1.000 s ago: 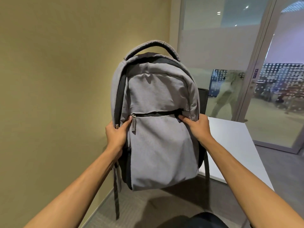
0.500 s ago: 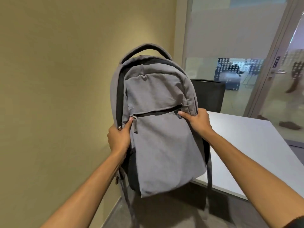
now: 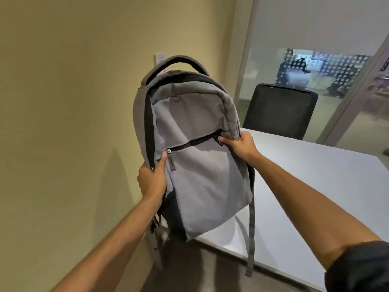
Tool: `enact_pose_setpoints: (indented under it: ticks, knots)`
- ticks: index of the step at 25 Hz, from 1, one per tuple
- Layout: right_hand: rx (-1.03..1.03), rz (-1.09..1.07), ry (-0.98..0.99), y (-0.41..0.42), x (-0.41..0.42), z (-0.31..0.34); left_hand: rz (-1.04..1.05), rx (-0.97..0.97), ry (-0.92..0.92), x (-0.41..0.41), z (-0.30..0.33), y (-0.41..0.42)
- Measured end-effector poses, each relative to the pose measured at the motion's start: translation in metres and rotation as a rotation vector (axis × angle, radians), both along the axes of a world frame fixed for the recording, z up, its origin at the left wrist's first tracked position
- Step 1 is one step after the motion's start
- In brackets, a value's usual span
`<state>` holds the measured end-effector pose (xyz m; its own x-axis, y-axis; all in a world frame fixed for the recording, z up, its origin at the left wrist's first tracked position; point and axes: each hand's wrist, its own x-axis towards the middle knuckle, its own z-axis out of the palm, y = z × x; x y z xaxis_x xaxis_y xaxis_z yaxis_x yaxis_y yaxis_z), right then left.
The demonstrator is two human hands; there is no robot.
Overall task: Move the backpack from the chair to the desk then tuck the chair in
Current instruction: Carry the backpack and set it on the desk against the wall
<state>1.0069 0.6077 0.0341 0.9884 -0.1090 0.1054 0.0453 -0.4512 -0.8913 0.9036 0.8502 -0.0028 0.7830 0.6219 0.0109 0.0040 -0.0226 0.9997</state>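
Note:
I hold a grey backpack [image 3: 195, 157] upright in the air, tilted a little to the left, its bottom corner over the near left corner of the white desk [image 3: 305, 186]. My left hand [image 3: 152, 182] grips its left side by the front pocket's zipper pull. My right hand [image 3: 240, 145] grips its right side at the other end of that zipper. Grey straps dangle below the bag, one hanging across the desk's front edge. The chair that the bag came from is out of view.
A yellow wall [image 3: 63, 123] runs close along the left, meeting the desk's left end. A black mesh office chair [image 3: 280, 110] stands behind the desk's far side. Glass partitions and a door frame [image 3: 357, 85] close off the back right. Grey floor lies below the desk edge.
The backpack has moved right and forward, from beside the desk to over its near left corner. Both hands keep the same grip. My view has turned right and down, showing more of the desk.

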Motion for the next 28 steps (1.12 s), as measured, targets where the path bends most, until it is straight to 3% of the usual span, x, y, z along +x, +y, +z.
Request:
enact_pose_setpoints:
  ticks: [11, 22, 28]
  knots:
    - [-0.275, 0.194, 0.206, 0.051, 0.161, -0.099, 0.166, -0.331, 0.172, 0.089, -0.110, 0.004]
    - [-0.252, 0.220, 0.135, 0.091, 0.211, -0.104, 0.193, -0.225, 0.170, 0.117, -0.125, 0.028]
    - [-0.516, 0.192, 0.169, 0.095, 0.202, -0.114, 0.184, -0.111, 0.255, 0.102, -0.119, 0.032]
